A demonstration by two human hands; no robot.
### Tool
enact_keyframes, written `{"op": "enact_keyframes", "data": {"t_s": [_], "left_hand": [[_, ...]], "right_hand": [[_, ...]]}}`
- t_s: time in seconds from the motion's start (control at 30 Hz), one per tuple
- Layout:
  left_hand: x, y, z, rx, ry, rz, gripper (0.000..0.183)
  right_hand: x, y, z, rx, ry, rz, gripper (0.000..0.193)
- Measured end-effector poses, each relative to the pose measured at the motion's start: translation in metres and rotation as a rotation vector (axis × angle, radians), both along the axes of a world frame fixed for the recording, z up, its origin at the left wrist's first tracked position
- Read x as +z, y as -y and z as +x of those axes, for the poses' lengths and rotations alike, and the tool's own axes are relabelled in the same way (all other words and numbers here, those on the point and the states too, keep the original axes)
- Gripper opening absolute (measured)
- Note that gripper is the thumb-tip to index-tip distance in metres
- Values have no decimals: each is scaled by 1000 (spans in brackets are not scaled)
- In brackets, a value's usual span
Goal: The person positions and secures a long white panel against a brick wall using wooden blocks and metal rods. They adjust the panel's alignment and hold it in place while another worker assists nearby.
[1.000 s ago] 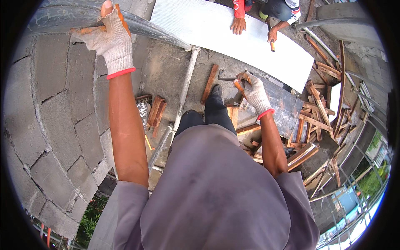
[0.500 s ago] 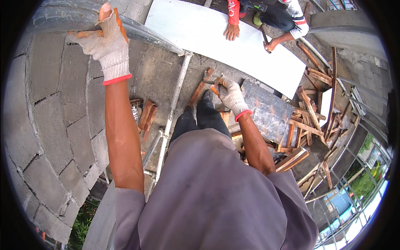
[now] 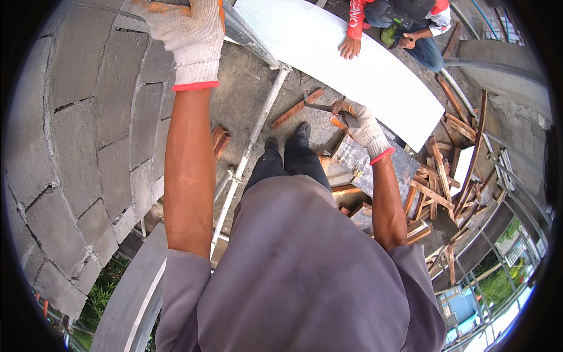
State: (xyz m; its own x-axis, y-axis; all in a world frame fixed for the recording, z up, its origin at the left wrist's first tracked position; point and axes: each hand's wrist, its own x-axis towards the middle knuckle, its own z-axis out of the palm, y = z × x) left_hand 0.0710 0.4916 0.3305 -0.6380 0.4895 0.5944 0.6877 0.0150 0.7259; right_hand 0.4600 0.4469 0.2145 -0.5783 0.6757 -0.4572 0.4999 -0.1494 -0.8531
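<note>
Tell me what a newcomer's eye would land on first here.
Likely first is the bright white panel, slanting across the upper middle, with a crouching co-worker at its far edge. Next, the gloved right grip, near the panel's lower edge, holds a dark metal hand tool. The timber heap at right also stands out.

- Floor (image 3: 243,73): grey, rough concrete, stained
- Timber (image 3: 290,112): lies aslant ahead of the shoes
- Shoes (image 3: 303,129): dark, standing on the concrete
- Woodpile (image 3: 440,164): at right — pieces jumbled, crossing one another
- Grey sheet (image 3: 396,170): left of the woodpile
- White board (image 3: 346,64): far side, lying flat — floor contact hard to tell
</note>
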Motion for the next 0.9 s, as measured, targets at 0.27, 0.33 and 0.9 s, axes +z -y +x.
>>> {"op": "enact_keyframes", "data": {"t_s": [0.27, 0.33, 0.9], "left_hand": [[21, 18, 19, 272, -207, -109, 98], [15, 16, 7, 242, -175, -191, 97], [8, 9, -7, -12, 167, 86, 107]], "right_hand": [[-31, -14, -25, -89, -77, -78, 15], [-35, -12, -26, -177, -190, -202, 13], [-35, 61, 4, -656, -291, -316, 9]]}}
